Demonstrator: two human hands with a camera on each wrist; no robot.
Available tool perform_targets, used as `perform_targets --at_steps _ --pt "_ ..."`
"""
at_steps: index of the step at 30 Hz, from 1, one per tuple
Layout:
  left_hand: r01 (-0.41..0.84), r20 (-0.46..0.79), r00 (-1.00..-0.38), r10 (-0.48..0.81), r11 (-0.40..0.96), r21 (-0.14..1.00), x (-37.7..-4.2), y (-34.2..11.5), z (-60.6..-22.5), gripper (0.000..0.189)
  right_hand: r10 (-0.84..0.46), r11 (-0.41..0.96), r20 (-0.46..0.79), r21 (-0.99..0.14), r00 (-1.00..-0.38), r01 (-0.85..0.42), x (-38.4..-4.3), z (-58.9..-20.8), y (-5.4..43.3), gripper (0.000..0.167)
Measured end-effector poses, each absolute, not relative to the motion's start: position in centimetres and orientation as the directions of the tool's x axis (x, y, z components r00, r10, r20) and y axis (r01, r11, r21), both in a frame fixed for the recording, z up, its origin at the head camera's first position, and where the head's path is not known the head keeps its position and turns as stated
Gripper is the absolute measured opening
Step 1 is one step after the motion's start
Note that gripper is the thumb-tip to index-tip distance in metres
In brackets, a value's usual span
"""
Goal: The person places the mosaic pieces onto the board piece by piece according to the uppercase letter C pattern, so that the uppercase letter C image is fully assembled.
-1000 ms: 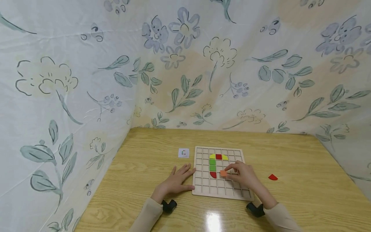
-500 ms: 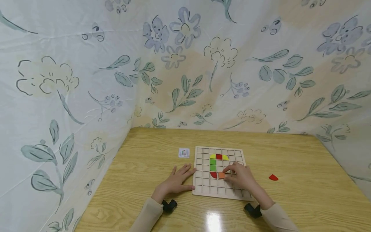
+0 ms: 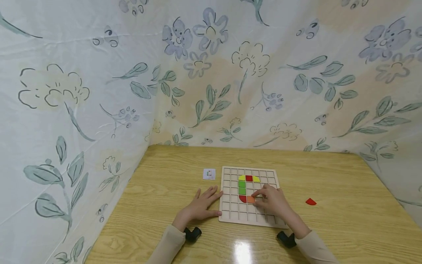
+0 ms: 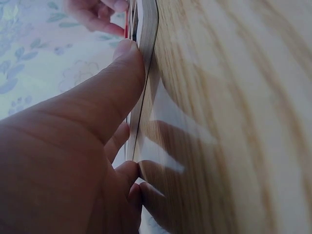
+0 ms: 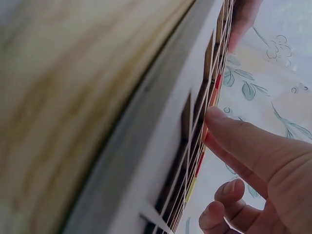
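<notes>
A wooden grid board (image 3: 230, 216) lies on the table. Set in its cells are a red square tile (image 3: 249, 178), two green square tiles (image 3: 242, 187), two yellow quarter-round tiles (image 3: 256, 179) and a red quarter-round tile (image 3: 243, 199). Right beside that red quarter-round is an orange square tile (image 3: 250, 200), lying level with it; my right hand (image 3: 275, 200) pinches its right edge between thumb and forefinger. My left hand (image 3: 199, 206) lies with fingers spread, its thumb (image 4: 119, 73) and fingertips touching the board's left edge.
A small printed pattern card (image 3: 209, 174) lies behind the left hand. One loose red quarter-round tile (image 3: 311, 201) is on the table (image 3: 339, 176) to the right of the board. A floral cloth (image 3: 211, 91) hangs behind and at the sides.
My right hand has carried the orange square tile left and slightly nearer, down into the cell beside the red quarter-round. The left hand has stayed at the board's edge.
</notes>
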State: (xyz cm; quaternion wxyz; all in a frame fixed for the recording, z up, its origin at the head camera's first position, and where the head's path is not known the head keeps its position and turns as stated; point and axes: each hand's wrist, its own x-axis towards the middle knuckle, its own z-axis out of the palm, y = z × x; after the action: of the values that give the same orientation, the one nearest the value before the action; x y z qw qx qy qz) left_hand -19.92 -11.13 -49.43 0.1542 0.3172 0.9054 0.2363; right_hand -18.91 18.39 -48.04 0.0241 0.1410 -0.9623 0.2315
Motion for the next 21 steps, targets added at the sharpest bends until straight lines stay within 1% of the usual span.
perform_targets --at_steps 5,11,16,21 --pt "0.496 -0.131 -0.754 0.644 0.688 0.531 -19.9 -11.2 -49.5 0.073 -0.266 0.859 0.124 -0.419 -0.956 -0.294 -18.9 -48.1 18.3 0.019" --pt "0.504 -0.121 -0.752 0.647 0.684 0.527 -19.9 -11.2 -49.5 0.073 -0.240 0.860 0.100 -0.441 -0.966 -0.259 -19.0 -47.9 18.9 0.017" --pt "0.514 -0.120 -0.747 0.654 0.683 0.519 -20.0 -11.2 -49.4 0.072 -0.240 0.856 0.117 -0.443 -0.964 -0.267 -18.8 -47.6 19.9 0.021" --pt "0.514 -0.125 -0.747 0.653 0.686 0.516 -20.0 -11.2 -49.4 0.072 -0.222 0.860 0.118 -0.443 -0.968 -0.252 -18.7 -47.4 20.7 0.021"
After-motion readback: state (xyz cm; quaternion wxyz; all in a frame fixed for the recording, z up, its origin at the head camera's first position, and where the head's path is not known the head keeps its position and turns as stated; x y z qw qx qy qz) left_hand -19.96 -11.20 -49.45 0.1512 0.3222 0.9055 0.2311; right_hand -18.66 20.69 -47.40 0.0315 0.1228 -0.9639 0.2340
